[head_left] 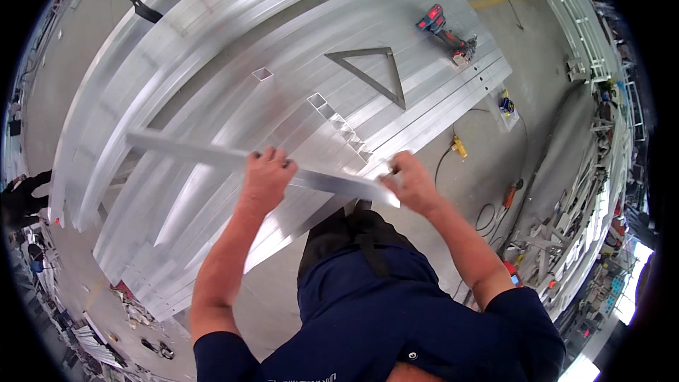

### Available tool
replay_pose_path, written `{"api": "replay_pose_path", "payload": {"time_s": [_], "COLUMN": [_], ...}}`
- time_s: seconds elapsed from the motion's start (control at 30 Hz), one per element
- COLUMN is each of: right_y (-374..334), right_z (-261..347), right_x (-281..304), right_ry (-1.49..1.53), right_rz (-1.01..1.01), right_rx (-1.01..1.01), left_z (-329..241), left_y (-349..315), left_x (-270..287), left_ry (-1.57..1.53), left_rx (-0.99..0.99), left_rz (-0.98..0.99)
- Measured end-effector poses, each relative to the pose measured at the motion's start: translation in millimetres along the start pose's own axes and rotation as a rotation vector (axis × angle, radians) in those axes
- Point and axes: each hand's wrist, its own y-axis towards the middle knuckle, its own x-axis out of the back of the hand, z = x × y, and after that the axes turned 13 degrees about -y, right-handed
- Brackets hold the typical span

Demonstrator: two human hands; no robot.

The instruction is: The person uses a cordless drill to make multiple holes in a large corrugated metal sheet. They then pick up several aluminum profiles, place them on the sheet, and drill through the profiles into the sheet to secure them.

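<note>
Holding: both hands carry one long flat aluminium strip [212, 152] crosswise over the stack of aluminium profiles [283, 110], raised above it rather than resting among the other lengths.

Left hand [265, 177]: it grips the strip near the middle, fingers curled over the top edge and closed round it, knuckles up; a grip this far in looks meant to take most of the weight and keep the long free end from sagging.

Right hand [410, 184]: it sits at the near end of the strip, fingers bent and pressed to the metal. Whether they wrap fully under it I cannot tell from here, since the back of the hand hides them.

Strip: it runs from far out on the person's left to just past the right hand, slightly tilted, its free end hanging over the stacked lengths.

Stack: long box sections and flat bars lie side by side in one direction, their open square ends stepped just ahead of the hands, so a single piece can be picked off the top.

On the stack: a metal triangle square [375, 71] lies flat and a red cordless drill [445, 32] lies beyond it, both well apart from the hands, probably parked within reach.

Floor: a yellow plug [460, 147] and cables [495, 205] trail at the person's right, clear of the stack.
</note>
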Motion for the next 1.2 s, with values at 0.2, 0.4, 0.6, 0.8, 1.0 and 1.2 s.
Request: {"api": "replay_pose_path", "payload": {"time_s": [0.2, 0.4, 0.6, 0.8, 1.0, 1.2], "right_y": [-70.6, -107.7, -135.1, -145.3, -147.5, -148.0], "right_z": [-15.7, -31.8, -45.0, -45.2, -48.2, -49.8], "right_x": [-93.4, -131.3, -137.3, -143.4, -150.7, -148.2], "right_ry": [0.070, 0.095, 0.089, 0.099, 0.106, 0.129], "right_rz": [0.147, 0.054, 0.032, 0.034, 0.056, 0.121], "right_rx": [-0.067, -0.203, -0.268, -0.301, -0.328, -0.375], "left_z": [-45.5, -58.2, -74.2, -79.9, -81.6, -53.8], "left_y": [50.7, 55.9, 61.4, 61.2, 55.0, 31.2], "left_x": [-45.8, -79.4, -110.9, -120.9, -122.3, -123.4], "left_ry": [-0.021, -0.017, -0.112, -0.123, -0.148, -0.252], "left_rx": [-0.231, -0.286, -0.313, -0.296, -0.256, 0.205], "left_rz": [0.058, 0.041, 0.013, 0.007, -0.066, -0.279]}}
